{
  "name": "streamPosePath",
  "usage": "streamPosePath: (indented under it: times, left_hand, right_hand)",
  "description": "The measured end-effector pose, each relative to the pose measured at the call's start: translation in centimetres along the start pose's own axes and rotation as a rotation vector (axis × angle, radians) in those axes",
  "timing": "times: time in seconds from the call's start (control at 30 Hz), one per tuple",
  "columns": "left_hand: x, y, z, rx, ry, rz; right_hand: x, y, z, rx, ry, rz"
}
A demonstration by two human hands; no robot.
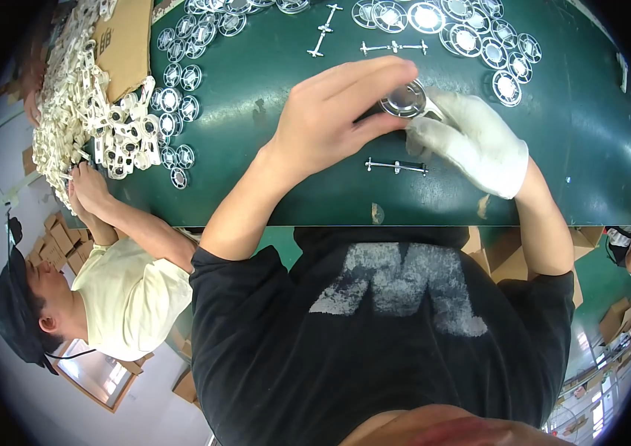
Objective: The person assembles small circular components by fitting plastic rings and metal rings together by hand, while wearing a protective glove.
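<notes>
Head view: one silver-rimmed wheel (406, 99) is held above the middle of the tabletop (226, 156), well in from the near edge. The bare left hand (323, 111) grasps it at the left, index finger over the top and thumb underneath. The gloved right hand (475, 137) appears to grasp its right side; the exact contact is hidden by the glove. A metal bar (397, 166) lies just nearer the near edge, with two similar bars toward the far edge.

Loose wheels are grouped toward the far left corner and at the far edge, right of centre. White plastic parts (70, 111) are heaped at the left edge, where a co-worker's hands (88, 186) are occupied.

Handling assessment: the two-handed hold looks sound. Pressure should stay even and confined to the rim, since the shiny face would probably mark easily. The bare thumb should keep clear of any pinch point, and the wheel is best kept level and high enough to clear the bar below.
</notes>
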State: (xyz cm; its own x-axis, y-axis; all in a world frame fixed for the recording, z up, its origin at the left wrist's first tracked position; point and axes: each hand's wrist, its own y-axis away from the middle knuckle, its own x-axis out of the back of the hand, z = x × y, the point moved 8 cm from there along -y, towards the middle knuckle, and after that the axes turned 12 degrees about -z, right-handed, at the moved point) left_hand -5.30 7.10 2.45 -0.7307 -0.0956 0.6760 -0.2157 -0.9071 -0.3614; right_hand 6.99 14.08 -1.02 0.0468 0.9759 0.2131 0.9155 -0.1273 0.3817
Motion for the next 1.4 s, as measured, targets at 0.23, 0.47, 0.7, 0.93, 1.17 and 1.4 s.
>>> streamPosePath:
  times: [0.23, 0.47, 0.7, 0.93, 1.17, 1.4]
  left_hand:
    - [-0.3, -0.5, 0.7, -0.052, 0.237, 0.022]
    - [-2.2, -0.8, -1.0, 0.067, 0.7, -0.117]
    - [0.7, -1.7, -3.1, 0.176, 0.454, -0.117]
    - [15.2, 0.0, -13.2, 0.544, 0.662, 0.421]
    - [22.9, 7.7, -10.6, 0.857, -0.721, 0.156]
    - [25.1, 21.9, -17.2, 1.219, -0.684, -0.077]
  right_hand:
    - [-0.1, -0.3, -0.2, 0.118, -0.081, 0.241]
    - [-0.3, 0.6, -1.4, 0.164, 0.593, 0.389]
    - [0.0, -0.8, -1.5, -0.11, 0.48, 0.311]
    - [-0.2, 0.0, -1.1, 0.149, 0.282, 0.412]
    - [0.1, -0.4, -0.2, 0.071, 0.307, 0.428]
    - [0.0, -0.4, -1.3, 0.112, 0.459, 0.425]
